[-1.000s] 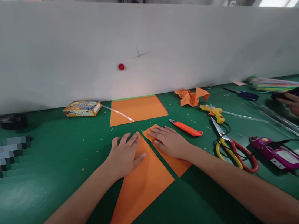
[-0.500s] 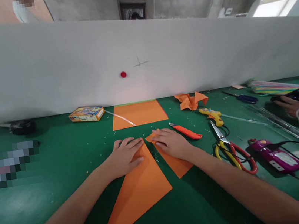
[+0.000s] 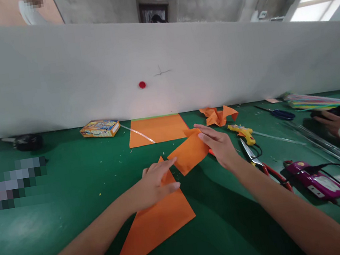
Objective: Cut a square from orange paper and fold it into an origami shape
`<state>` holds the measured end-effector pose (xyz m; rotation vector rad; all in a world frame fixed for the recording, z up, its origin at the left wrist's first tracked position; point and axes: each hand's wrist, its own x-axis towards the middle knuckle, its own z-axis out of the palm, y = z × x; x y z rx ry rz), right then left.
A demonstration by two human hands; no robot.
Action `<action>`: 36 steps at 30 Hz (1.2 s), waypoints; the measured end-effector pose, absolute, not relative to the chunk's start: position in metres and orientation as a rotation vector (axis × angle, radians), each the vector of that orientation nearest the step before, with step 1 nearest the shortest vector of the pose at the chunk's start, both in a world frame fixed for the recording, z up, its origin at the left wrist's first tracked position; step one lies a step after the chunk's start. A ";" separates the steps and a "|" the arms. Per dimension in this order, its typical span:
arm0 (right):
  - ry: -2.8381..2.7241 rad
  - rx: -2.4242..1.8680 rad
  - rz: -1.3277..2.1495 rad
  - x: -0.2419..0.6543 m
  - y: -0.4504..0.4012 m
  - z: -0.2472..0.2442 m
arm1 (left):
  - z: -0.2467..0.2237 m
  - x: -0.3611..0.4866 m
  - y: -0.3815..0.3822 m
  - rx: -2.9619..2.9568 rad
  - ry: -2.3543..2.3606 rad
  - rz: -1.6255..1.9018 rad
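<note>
My right hand (image 3: pixel 219 143) pinches one end of a small orange paper strip (image 3: pixel 189 152), lifted above the green table. My left hand (image 3: pixel 159 184) has its fingers apart over a large folded orange paper triangle (image 3: pixel 159 227). Its index fingertip comes close to the strip's left end; whether they touch I cannot tell. Behind the strip lies a stack of orange paper sheets (image 3: pixel 157 129). The orange utility knife (image 3: pixel 211 152) is mostly hidden behind the strip and my right hand.
On the right lie a crumpled orange paper (image 3: pixel 217 116), a yellow glue gun (image 3: pixel 243 133), scissors (image 3: pixel 273 176) and a purple power strip (image 3: pixel 318 180) with cables. A small box (image 3: pixel 100 129) stands by the white partition (image 3: pixel 85 72). Another person's hand (image 3: pixel 331 120) is at far right.
My right hand has picked the small strip up off the table and moved it up and right, turning it. My left hand has shifted slightly toward me and right, its fingers now raised and apart.
</note>
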<state>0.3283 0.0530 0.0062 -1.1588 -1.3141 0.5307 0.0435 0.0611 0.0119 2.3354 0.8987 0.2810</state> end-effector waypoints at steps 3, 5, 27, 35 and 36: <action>-1.019 -1.010 0.877 0.314 0.052 0.005 | 0.003 0.050 0.052 2.173 0.910 0.482; -0.894 -0.955 1.015 0.305 0.050 0.005 | -0.003 0.053 0.051 2.094 1.017 0.715; -0.693 -0.880 1.322 0.273 0.040 -0.012 | 0.018 0.050 0.069 1.825 1.067 0.488; -0.941 -1.076 1.211 0.273 0.044 -0.021 | 0.039 0.026 0.092 1.821 1.088 0.467; -1.035 -1.135 1.162 0.273 0.043 -0.023 | 0.043 0.016 0.100 1.826 1.102 0.442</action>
